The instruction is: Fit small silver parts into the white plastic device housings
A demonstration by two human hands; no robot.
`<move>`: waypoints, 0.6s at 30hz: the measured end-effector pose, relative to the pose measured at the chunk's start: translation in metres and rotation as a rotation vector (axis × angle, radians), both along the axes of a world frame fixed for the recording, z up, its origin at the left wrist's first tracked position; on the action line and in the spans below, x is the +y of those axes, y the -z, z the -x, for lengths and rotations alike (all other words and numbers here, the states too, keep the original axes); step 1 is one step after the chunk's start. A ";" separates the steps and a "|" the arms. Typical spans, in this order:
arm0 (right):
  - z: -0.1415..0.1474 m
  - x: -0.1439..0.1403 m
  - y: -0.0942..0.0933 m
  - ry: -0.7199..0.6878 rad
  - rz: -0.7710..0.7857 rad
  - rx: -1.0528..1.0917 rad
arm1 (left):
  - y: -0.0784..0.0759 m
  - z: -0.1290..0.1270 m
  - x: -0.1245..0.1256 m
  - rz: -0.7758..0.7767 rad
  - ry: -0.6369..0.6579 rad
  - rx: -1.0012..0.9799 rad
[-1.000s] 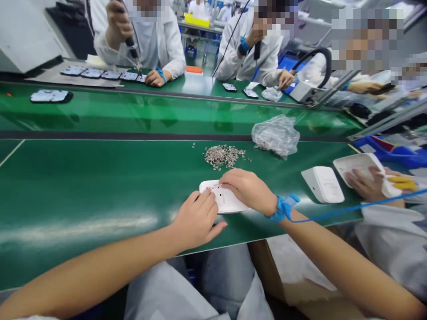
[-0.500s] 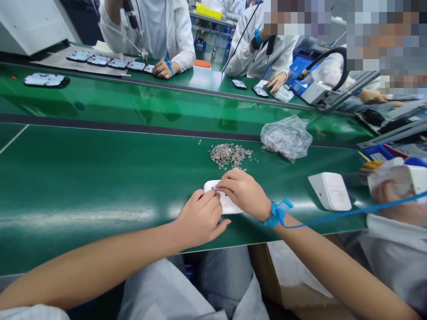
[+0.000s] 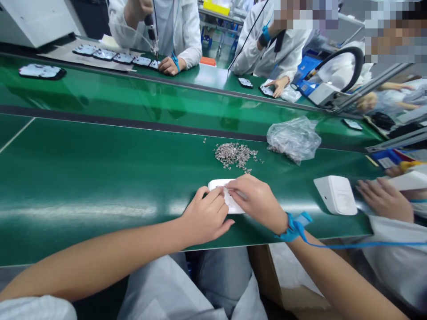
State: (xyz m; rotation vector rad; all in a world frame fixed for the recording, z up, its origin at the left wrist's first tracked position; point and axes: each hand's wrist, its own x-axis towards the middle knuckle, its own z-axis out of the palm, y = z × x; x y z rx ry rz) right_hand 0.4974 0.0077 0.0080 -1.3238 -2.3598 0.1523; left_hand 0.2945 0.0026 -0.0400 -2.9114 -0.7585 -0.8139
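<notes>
White boxy machine [image 3: 33, 20], far left; row of flat pale panels with black edges [image 3: 104, 54] on grey sheet [image 3: 62, 52], far green bench [image 3: 208, 74]; flat orange box [image 3: 208, 61] near bench's far edge; yellow plastic bin [image 3: 216, 7] farther back; brown cardboard box [image 3: 296, 300] low, right of centre

No lettering readable. Pale label [image 3: 386, 162] on blue bin [image 3: 377, 155], far right: too blurred to read.

Single head-worn view, near, facing forward and down over green bench [image 3: 100, 169].
</notes>
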 end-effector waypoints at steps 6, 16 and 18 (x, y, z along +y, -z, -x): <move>-0.002 -0.015 0.011 -0.079 -0.130 0.012 | 0.001 0.000 0.000 -0.008 0.007 0.001; 0.001 -0.017 0.011 -0.108 -0.172 -0.042 | 0.000 -0.001 0.002 -0.007 0.025 0.001; 0.003 -0.017 0.009 -0.123 -0.171 -0.054 | 0.000 -0.002 0.003 0.005 0.035 -0.001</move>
